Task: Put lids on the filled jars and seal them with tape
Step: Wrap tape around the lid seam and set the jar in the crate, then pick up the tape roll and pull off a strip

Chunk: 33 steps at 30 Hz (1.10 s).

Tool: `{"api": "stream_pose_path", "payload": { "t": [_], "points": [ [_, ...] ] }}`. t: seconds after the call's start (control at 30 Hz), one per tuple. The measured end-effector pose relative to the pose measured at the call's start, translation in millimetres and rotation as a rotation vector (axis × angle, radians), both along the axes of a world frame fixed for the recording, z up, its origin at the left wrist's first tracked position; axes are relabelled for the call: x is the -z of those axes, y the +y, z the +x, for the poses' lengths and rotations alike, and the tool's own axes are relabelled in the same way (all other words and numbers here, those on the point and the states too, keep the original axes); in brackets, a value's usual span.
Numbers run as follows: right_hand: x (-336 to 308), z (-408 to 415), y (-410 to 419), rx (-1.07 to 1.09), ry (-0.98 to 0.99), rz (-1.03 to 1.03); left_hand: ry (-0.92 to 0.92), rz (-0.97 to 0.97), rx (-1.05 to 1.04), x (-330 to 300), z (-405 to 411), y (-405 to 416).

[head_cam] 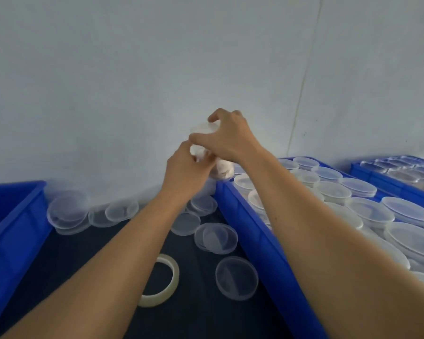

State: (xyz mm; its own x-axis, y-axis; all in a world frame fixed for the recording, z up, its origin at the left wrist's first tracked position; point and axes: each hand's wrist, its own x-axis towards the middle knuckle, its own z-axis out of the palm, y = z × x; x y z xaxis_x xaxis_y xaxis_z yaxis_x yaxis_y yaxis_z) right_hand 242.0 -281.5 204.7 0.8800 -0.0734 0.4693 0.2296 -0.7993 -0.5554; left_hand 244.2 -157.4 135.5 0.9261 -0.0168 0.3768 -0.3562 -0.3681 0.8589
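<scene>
Both hands hold a clear plastic jar of pale filling (222, 168) aloft: left hand (185, 173) grips its side, right hand (227, 138) clamps its clear round lid (202, 128).

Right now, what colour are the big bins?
Bright blue bins, best seen in the head view.

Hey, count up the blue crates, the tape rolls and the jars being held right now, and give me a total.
Blue crates: 3
Tape roll: 1
Jar, gripped by the left hand and right hand: 1
Total: 5
</scene>
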Motion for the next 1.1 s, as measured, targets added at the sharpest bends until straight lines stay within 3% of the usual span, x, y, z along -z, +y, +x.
{"api": "stream_pose_path", "payload": {
  "t": [0.27,0.57,0.77,0.87,0.97,1.03,1.1],
  "points": [
    [9,69,-71,0.123,0.011,0.081,-0.001,0.033,0.115,-9,79,-63],
    [36,99,-86,0.137,0.079,0.133,0.075,0.105,0.140,17,106,-72],
    [28,82,-85,0.225,0.138,-0.068,0.101,0.231,0.148,22,96,-60],
    [24,65,-59,0.331,-0.062,-0.245,0.056,0.192,0.114,16,82,-40],
    [22,43,-1,0.146,-0.269,-0.254,0.020,0.128,-0.015,12,65,-2],
    [31,27,44,-0.014,-0.256,-0.292,0.004,0.160,-0.155,18,49,33],
    [50,11,84,-0.152,-0.139,-0.330,0.036,0.073,-0.264,34,23,70]
  ]
}}
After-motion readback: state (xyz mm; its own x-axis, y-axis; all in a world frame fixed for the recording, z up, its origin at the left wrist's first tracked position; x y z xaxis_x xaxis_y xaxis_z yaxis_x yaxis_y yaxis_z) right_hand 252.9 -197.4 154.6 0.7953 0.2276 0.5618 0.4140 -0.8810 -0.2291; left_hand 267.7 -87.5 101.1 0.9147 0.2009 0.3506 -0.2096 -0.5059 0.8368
